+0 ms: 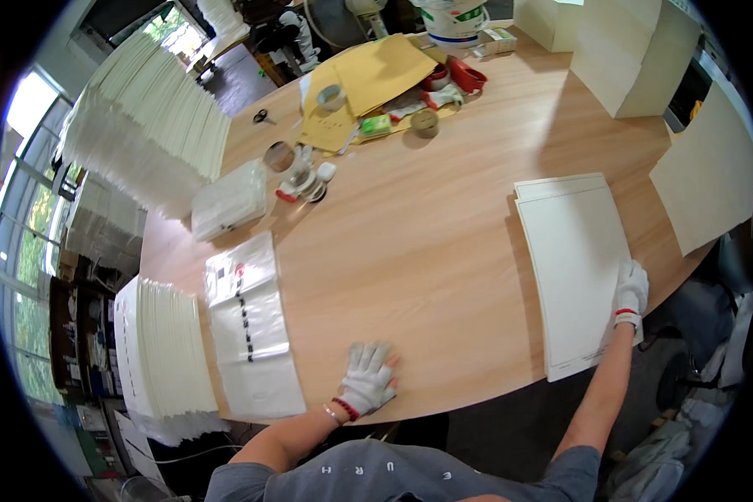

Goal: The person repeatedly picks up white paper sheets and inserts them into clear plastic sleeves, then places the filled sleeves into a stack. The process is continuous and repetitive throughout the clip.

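My left hand (367, 378), in a white glove with bare fingertips at one side, lies flat on the table near its front edge. Its fingers are spread and nothing is in them. On the right, a stack of white sheets (573, 268) lies lengthwise, its layers slightly out of line at the far end. My right hand (632, 289), gloved in white with a red band at the wrist, is closed over the stack's right edge. The undersides of its fingers are hidden. Left of my left hand lies a flat, clear plastic bag (255, 330) with dark print.
Tall stacks of white sleeves (155, 121) and a lower pile (167, 351) line the left. A plastic box (230, 201), tape dispenser (305, 180), scissors (263, 117), yellow envelopes (385, 71) and tape rolls (425, 125) lie farther back. Large cartons (632, 58) stand at the back right.
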Tool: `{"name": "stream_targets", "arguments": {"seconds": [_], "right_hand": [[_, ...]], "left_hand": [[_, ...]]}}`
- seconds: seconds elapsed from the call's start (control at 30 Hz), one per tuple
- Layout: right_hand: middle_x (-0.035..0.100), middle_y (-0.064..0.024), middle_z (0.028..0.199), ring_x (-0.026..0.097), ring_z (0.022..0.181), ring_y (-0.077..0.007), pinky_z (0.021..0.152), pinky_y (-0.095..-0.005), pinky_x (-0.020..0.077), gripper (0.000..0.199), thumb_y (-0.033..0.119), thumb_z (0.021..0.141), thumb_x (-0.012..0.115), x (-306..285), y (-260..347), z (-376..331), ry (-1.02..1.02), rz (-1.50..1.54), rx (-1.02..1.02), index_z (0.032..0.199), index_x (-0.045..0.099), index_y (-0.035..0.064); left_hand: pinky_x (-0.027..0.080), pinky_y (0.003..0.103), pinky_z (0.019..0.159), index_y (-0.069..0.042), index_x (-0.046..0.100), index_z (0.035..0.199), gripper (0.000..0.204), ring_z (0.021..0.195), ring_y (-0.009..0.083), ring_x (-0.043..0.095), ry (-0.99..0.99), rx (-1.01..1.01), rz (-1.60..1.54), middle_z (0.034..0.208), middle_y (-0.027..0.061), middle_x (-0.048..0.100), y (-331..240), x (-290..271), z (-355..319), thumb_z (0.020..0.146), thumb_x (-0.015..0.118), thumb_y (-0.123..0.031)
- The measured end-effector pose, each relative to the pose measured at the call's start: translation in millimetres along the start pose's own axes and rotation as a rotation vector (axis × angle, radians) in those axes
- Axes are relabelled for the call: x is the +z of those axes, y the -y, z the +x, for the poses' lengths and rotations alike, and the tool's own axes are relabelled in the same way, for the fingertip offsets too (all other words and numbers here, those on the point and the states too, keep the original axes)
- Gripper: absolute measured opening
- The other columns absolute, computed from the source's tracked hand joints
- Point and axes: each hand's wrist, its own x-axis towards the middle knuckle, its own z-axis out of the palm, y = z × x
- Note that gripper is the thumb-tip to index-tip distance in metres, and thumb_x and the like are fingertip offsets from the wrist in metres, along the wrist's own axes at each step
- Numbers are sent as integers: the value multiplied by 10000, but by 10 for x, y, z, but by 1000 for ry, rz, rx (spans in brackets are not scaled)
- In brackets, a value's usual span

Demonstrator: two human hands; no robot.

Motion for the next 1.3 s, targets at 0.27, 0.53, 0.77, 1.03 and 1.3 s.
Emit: {"name": "stream_targets", "arguments": {"seconds": [0.27, 0.53, 0.77, 1.03, 1.3], "right_hand": [[587, -176, 913, 538, 884, -363, 748, -455, 432, 440, 499, 864, 385, 14, 1235, -1448, 55, -47, 48, 877, 561, 95], [536, -204, 1124, 486, 1046, -375, 884, -451, 394, 572, 539, 836, 392, -146, 2339, -2760, 206, 60, 61, 1133, 540, 72], [534, -185, 1142, 466, 1090, -364, 903, -440, 383, 548, 492, 853, 418, -125, 2597, -3332, 67, 31, 0, 1189, 500, 67], [499, -141, 1172, 473, 1071, -296, 819, -380, 440, 333, 186, 877, 494, -284, 2760, -4646, 214, 761, -180, 1179, 495, 46], [608, -55, 814, 606, 805, -176, 699, -292, 495, 288, 298, 885, 528, 10, 4076, -6513, 895, 1312, -397, 992, 616, 45]], "left_hand": [[391, 472, 902, -29, 541, 894, 277, 1026, 357, 499, -303, 113, -285, 1111, 155, 521, 208, 49, -591, 635, 630, -74], [467, 386, 648, -88, 602, 762, 129, 751, 294, 581, -454, -302, -272, 850, 82, 605, 1354, -296, -2636, 640, 626, -54], [425, 395, 764, -92, 612, 818, 138, 914, 283, 525, -393, -402, -225, 946, 74, 580, 1967, -690, -3110, 704, 620, -169], [406, 396, 852, -97, 631, 821, 170, 943, 280, 509, -73, -396, -259, 973, 75, 591, 2371, -505, -2896, 759, 555, -237], [459, 438, 690, -56, 560, 920, 225, 754, 333, 590, -114, -338, -383, 878, 121, 617, 2317, -952, -2848, 820, 495, -246]]}}
